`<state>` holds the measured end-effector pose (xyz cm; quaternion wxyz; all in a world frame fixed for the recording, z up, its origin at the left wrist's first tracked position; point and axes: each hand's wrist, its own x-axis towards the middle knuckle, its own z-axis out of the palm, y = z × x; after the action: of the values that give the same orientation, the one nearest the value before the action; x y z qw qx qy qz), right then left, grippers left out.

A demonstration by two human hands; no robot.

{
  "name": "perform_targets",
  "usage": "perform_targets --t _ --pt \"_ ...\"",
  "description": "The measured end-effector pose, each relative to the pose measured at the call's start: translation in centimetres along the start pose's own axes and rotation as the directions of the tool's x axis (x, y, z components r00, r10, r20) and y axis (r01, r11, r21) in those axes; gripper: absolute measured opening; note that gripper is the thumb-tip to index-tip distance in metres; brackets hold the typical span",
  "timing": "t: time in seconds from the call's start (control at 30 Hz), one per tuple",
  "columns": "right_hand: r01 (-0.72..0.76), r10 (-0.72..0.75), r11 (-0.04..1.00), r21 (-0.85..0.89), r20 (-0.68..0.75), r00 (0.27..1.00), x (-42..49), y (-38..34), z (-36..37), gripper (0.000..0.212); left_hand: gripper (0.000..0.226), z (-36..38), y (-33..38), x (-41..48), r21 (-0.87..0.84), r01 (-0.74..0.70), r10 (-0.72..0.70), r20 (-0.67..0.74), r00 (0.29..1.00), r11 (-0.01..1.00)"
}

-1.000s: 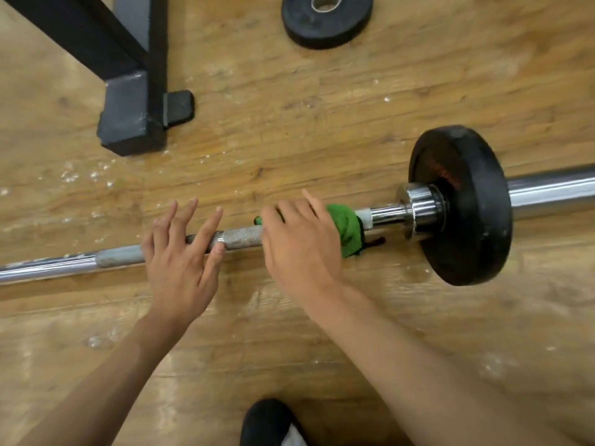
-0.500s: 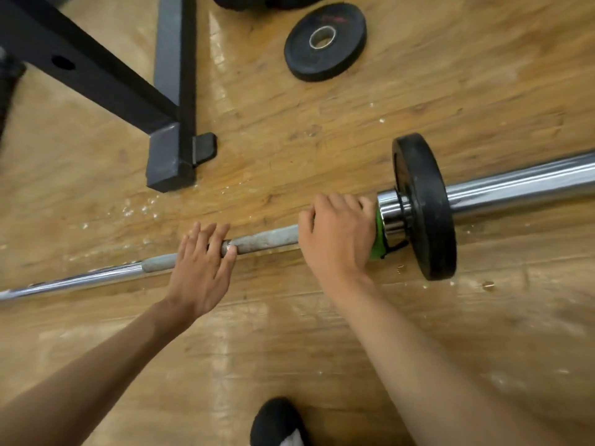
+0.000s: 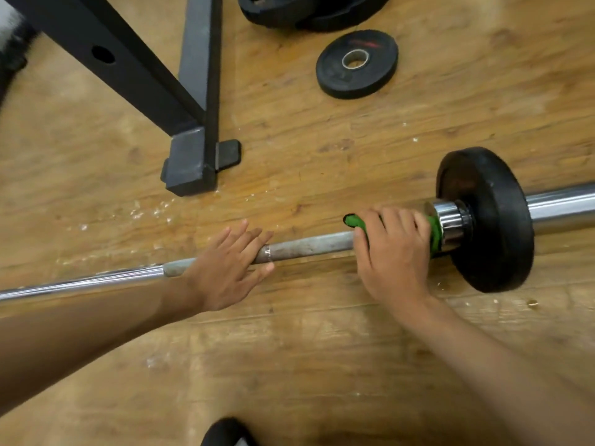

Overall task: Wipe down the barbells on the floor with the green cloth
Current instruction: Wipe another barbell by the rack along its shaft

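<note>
Legible text: none I can make out. Small plate (image 3: 375, 77) carries a red mark, too blurred to read.

— What is standing out?
— The cloth (image 3: 354, 221) is showing bright green, black-edged; the barbell (image 3: 309, 246) is shining silver, greying mid-shaft.
— The loose plate (image 3: 335, 75)?
— Looking black, perhaps red-lettered, on the tan woodgrain floor (image 3: 322, 365).

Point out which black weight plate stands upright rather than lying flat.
The large weight plate mounted on the barbell, beside the right hand; the small plate and the stack beyond lie flat on the floor.
</note>
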<state>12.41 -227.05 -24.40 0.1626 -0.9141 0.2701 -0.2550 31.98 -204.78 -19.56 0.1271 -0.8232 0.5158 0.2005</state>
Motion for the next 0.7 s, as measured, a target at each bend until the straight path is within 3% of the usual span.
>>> perform_targets --t 0.1,0.2,0.27,0.4,0.53,0.6,0.7 --pt "-0.002 0.003 0.999 -0.047 0.032 0.999 -0.7 -0.5 0.0 0.037 0.082 -0.1 -2.4 0.6 0.177 -0.250 0.262 -0.050 0.964 0.952" --pt "0.149 -0.140 0.988 -0.049 0.147 0.979 -0.9 1.0 -1.4 0.045 0.077 0.3 -4.1 1.8 0.280 -0.490 0.530 -0.087 0.844 0.826" --pt "0.200 -0.189 0.979 -0.026 0.234 0.954 -0.3 1.9 -3.0 0.046 0.076 0.7 -4.3 2.0 0.283 -0.571 0.621 -0.131 0.773 0.771" --pt "0.006 0.065 0.980 -0.198 0.349 0.935 0.4 0.7 -2.9 0.051 0.075 1.2 -4.4 1.7 0.287 -0.605 0.663 -0.183 0.726 0.743" --pt "-0.078 0.130 0.960 -0.269 0.178 0.975 -0.4 -2.5 -0.9 0.042 0.077 1.0 -4.6 1.8 0.287 -0.613 0.667 -0.153 0.729 0.736" --pt "-0.018 0.060 0.973 -0.230 0.176 0.982 -0.5 -5.3 0.8 0.041 0.078 0.9 -4.7 2.0 0.259 -0.618 0.663 -0.147 0.734 0.742" --pt "0.265 -0.210 0.952 -0.152 0.306 0.929 -0.3 -6.9 2.0 0.042 0.081 0.6 -4.9 2.3 0.165 -0.637 0.657 -0.123 0.744 0.753"
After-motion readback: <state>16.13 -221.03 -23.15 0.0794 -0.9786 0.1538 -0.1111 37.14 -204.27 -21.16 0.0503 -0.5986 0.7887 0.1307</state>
